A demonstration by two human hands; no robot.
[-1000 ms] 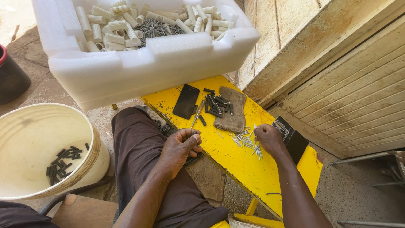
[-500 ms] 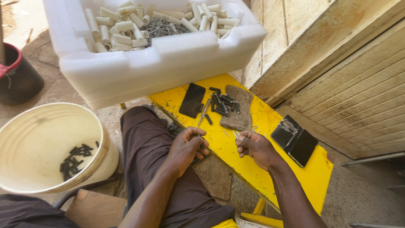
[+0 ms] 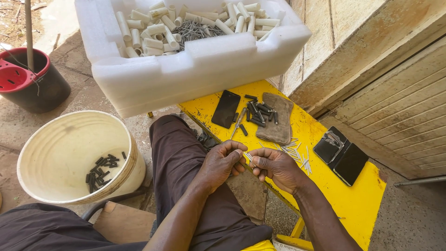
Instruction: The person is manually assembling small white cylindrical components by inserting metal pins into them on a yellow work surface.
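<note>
The right hand (image 3: pixel 276 167) has come off the yellow wooden bench (image 3: pixel 357 195) to meet the left hand (image 3: pixel 223 162) over the lap, both sets of fingers pinching a thin silver metal pin (image 3: pixel 248 157) between them.

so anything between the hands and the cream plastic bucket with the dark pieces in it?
Only the person's own leg in dark brown trousers. Left hand and right hand pinch a thin silver pin just right of it; the cream plastic bucket stands on its left, mouth open.
</note>
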